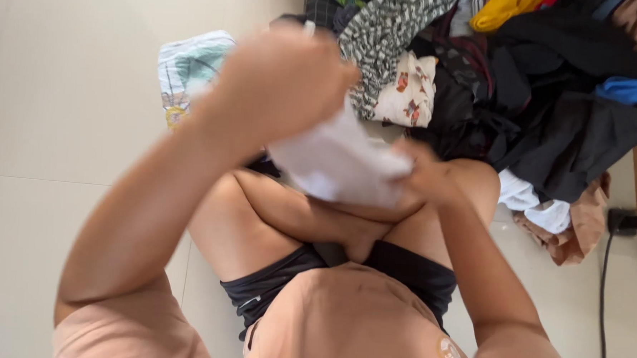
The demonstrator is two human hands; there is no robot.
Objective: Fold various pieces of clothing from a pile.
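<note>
So the person is sitting cross-legged on the pale tiled floor (63,118), and both hands are gripping the same white garment (333,162), holding it up over the lap. The left hand (283,81) is raised high and closed on the upper edge, blurry from motion, while the right hand (422,176) is pinching the lower corner closer to the knee. That spread is probably pulling the fabric taut between them so it hangs flat instead of bunching.

The white piece is looking soft and thin, creasing into loose folds. Behind it a big clothes pile (536,102) is slumping on the floor, mostly dark floppy stuff, plus a black-and-white patterned piece (385,39), a cream floral one (408,90) and something yellow (501,8). A folded light blue printed item (187,69) is lying apart to the left, flat and neat.
</note>
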